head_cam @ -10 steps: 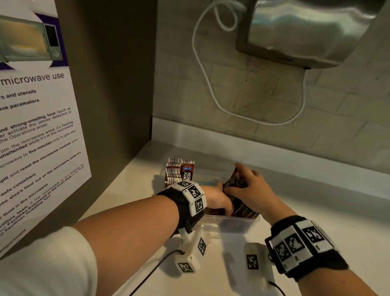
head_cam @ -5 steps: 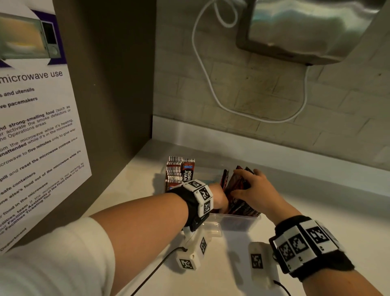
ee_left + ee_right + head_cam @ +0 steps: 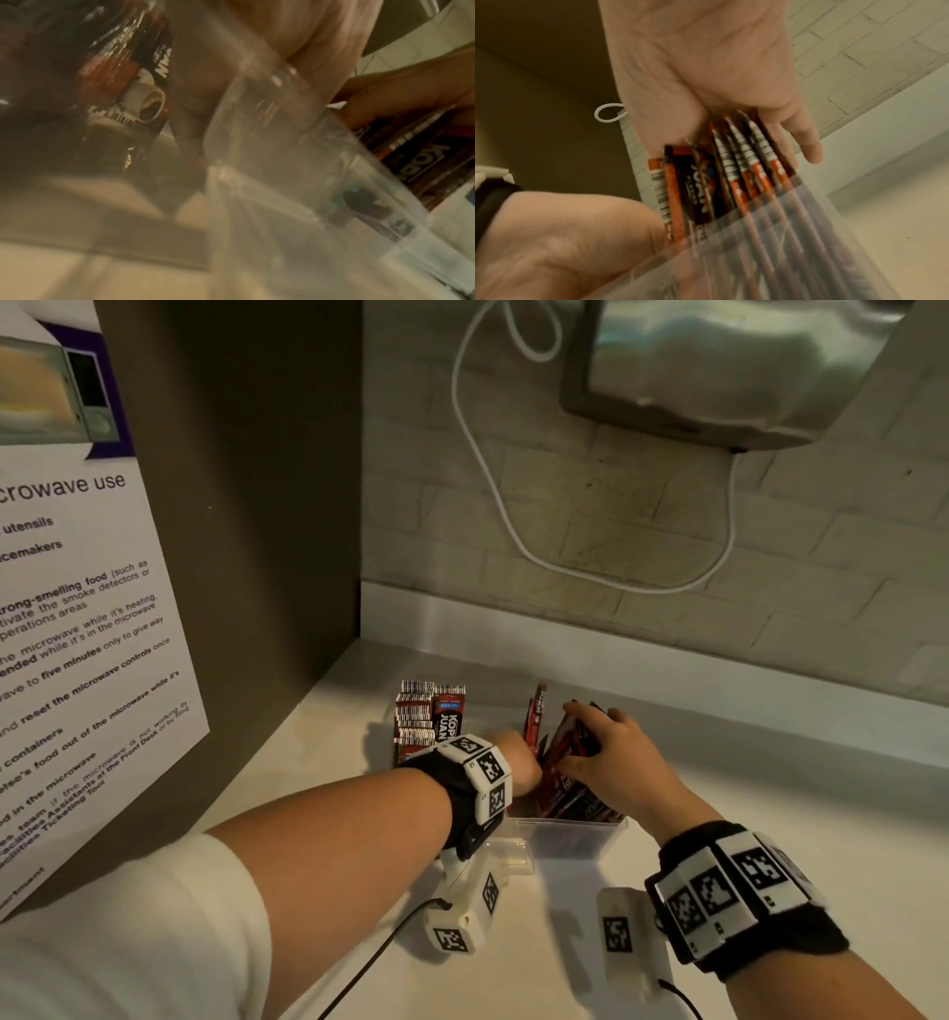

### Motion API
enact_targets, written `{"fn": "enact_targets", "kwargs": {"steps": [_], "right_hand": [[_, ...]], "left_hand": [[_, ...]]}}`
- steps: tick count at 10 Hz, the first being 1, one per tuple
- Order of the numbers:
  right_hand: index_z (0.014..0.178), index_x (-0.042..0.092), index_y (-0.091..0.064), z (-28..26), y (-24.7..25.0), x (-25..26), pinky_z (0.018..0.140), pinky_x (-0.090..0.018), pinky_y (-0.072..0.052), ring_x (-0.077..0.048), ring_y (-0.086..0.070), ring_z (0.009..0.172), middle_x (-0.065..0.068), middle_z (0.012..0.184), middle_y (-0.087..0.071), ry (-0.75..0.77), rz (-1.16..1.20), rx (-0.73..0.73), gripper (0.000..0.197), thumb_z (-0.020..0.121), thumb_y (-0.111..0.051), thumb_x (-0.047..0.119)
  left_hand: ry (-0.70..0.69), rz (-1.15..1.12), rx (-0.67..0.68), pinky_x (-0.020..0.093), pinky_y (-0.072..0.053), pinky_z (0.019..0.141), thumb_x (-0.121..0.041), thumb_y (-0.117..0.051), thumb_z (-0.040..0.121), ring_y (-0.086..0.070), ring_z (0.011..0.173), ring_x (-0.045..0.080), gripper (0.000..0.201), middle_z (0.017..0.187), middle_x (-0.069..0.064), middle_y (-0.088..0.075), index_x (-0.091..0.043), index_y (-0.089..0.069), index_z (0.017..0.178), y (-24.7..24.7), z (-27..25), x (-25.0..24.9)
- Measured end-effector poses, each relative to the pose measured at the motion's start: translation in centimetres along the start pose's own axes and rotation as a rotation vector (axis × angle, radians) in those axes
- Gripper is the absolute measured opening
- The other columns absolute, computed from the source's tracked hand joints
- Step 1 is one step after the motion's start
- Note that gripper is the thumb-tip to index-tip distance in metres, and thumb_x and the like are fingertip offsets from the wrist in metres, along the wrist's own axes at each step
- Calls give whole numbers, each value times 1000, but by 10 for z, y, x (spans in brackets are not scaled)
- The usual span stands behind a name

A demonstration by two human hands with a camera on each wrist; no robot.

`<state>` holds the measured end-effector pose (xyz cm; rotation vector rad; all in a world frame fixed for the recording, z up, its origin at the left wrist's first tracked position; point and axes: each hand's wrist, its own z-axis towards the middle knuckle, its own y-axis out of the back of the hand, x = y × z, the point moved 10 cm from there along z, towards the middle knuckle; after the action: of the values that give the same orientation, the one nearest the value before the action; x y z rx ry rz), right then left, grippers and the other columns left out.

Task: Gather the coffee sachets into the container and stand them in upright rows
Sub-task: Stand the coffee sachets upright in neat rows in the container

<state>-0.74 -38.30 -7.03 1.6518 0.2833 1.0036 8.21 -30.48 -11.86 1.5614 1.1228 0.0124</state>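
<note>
Most of the red-and-black foil coffee sachets (image 3: 562, 762) already sit inside the clear plastic rectangular container (image 3: 575, 834) on the pale desk (image 3: 770, 814), but those at the near right lean rather than stand straight. At the far left of the container a packed block of sachets (image 3: 429, 716) stands upright in tidy rows, so that part looks done. What is left, as far as can be judged, is to square up the leaning bunch into rows; no loose sachets show on the desk.

The right hand (image 3: 611, 757) lies over the tops of the leaning bunch, palm on their upper edges, with the fingers straight and pressing in the right wrist view, not clenched around them. The left hand (image 3: 518, 762) reaches into the container just left of that bunch; its fingers are hidden behind the wrist and blurred in the wrist view, so I cannot tell its grip. One sachet (image 3: 534, 716) stands tall between the two hands.

The upright sachets read "KOPI JUAN" with a blue "100%" band. A white notice (image 3: 77, 618) on the brown left wall (image 3: 246, 505) reads "microwave use", "five minutes" and "reset the microwave controls". A white cable (image 3: 513, 526) loops on the tiled wall beyond.
</note>
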Motion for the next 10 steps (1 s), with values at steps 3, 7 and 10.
{"fn": "enact_targets", "kwargs": {"steps": [3,7,10], "right_hand": [[143,35,-37,-1,1,2,98,-39,-46,-30,-48,122,-10,145,-33,-14,-6,-7,64,85,-63,27],[149,36,-15,-3,6,4,91,-36,-48,-28,-50,119,-10,138,-39,38,98,-47,86,83,-67,19],[149,33,-22,-2,6,4,91,-32,-44,-28,-48,121,-9,139,-39,40,79,-45,78,85,-64,19]], "left_hand": [[-74,-305,-21,33,-41,73,-11,-45,98,-60,98,39,30,102,24,-62,0,-56,125,2,14,-12],[20,-638,212,46,-53,89,11,-40,84,-53,117,37,79,129,18,-52,-29,-22,149,-22,-1,-9],[-11,-631,277,55,-52,92,11,-55,69,-59,109,39,93,120,20,-58,-31,-23,146,-32,-1,-14]]}}
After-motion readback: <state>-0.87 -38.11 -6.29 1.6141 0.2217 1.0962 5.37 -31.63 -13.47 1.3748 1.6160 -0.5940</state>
